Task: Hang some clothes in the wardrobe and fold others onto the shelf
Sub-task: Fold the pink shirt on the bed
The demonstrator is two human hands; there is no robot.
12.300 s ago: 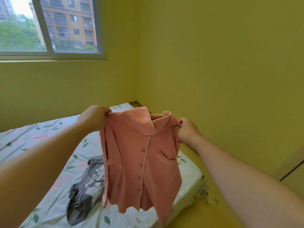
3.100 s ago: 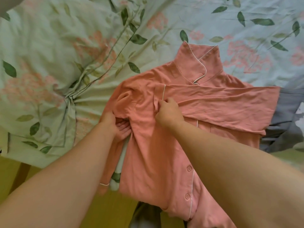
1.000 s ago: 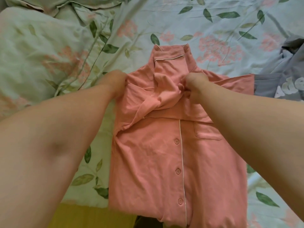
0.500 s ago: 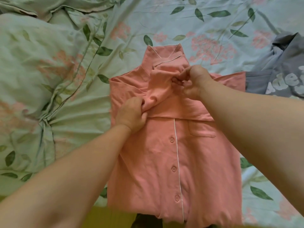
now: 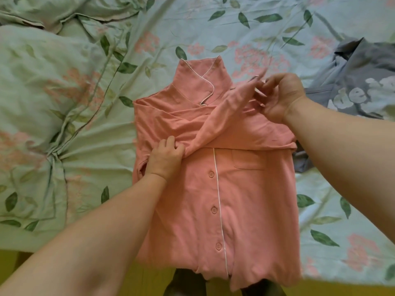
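A salmon-pink button-front pyjama shirt (image 5: 241, 199) with white piping lies front up on the bed, collar pointing away from me, its hem hanging over the bed's near edge. Both sleeves are folded across the chest. My left hand (image 5: 164, 159) grips the base of one folded sleeve at the shirt's left side. My right hand (image 5: 280, 97) pinches that sleeve's cuff end and holds it lifted near the right shoulder, so the sleeve runs as a taut diagonal band.
The bed sheet (image 5: 333, 238) is pale green-blue with leaves and pink flowers. A rumpled quilt in the same print (image 5: 42, 103) is bunched on the left. A grey printed garment (image 5: 363, 86) lies at the right, beside the shirt.
My right hand has pulled the sleeve cuff out to the right and upward, stretching the sleeve across the chest. My left hand slid slightly down and stays gripping the sleeve's base.
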